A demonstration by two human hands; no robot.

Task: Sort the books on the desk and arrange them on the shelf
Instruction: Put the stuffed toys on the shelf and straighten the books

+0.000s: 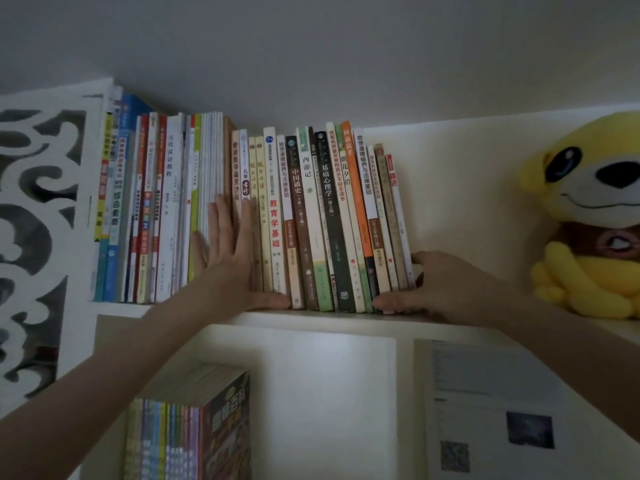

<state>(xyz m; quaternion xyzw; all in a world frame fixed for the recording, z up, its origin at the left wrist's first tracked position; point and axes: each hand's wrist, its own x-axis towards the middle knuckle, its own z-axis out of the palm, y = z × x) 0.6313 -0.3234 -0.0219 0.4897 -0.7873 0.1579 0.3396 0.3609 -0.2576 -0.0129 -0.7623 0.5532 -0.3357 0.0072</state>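
A long row of books (pixel 311 216) stands upright on the upper white shelf (pixel 332 318), taller ones at the left, shorter ones leaning slightly at the right. My left hand (pixel 232 258) lies flat, fingers straight, against the spines near the row's middle, its thumb stretched along the shelf edge. My right hand (pixel 436 289) cups the right end of the row, fingers behind the last thin book (pixel 400 220) and thumb in front of the spines.
A yellow plush toy (pixel 588 216) sits on the same shelf at the right. A white carved panel (pixel 38 220) bounds the shelf on the left. Below, a compartment holds a stack of colourful books (pixel 187 431); a printed sheet (pixel 491 410) hangs lower right.
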